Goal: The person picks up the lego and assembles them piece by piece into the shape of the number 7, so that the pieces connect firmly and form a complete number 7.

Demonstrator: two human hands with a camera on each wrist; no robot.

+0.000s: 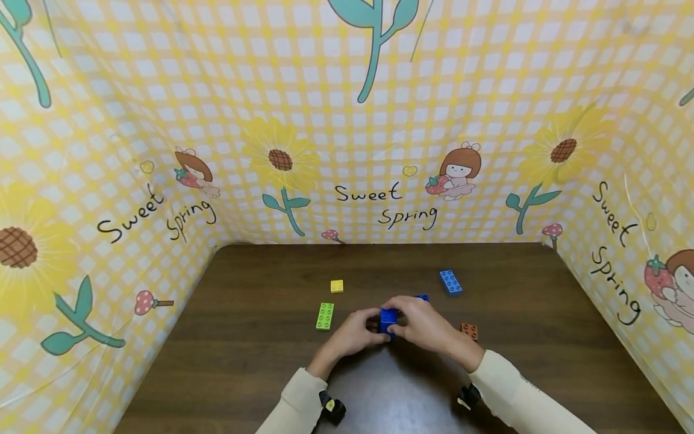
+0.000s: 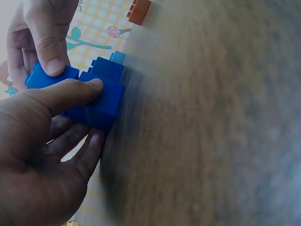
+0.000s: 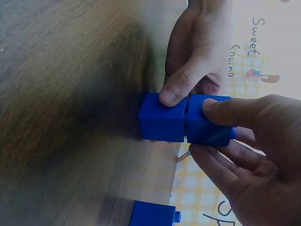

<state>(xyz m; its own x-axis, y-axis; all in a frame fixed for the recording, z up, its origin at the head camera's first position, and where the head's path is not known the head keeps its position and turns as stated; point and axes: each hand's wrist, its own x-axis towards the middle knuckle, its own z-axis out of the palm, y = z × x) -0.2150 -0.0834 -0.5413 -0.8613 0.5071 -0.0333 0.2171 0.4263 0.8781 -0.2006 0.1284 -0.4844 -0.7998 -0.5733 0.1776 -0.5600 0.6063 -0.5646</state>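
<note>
A: How does the left grip point(image 1: 351, 333) stand?

B: Pinching. Its thumb and fingers hold the dark blue lower brick point(image 3: 159, 125) from opposite sides.

A: And the right grip point(image 1: 425, 322)?

B: Pinching as well, thumb and fingers on the dark blue upper brick point(image 3: 207, 126).

A: Are those two joined?

B: They're lined up one above the other, with a narrow seam between them in the right wrist view. I can't tell whether they're fully pressed together.

A: Where exactly?

B: Around the middle of the brown worktop point(image 1: 244, 355), between both hands.

A: Anything nearby?

B: A third dark blue brick point(image 3: 153, 214) just beyond the right grip, mostly hidden from the head view. Farther off to the right lies a lighter blue brick point(image 1: 450, 282). A brown brick point(image 1: 469, 330) sits by the right wrist, partly covered. To the left there's a green brick point(image 1: 325, 317), with a small yellow brick point(image 1: 337, 286) beyond it.
</note>
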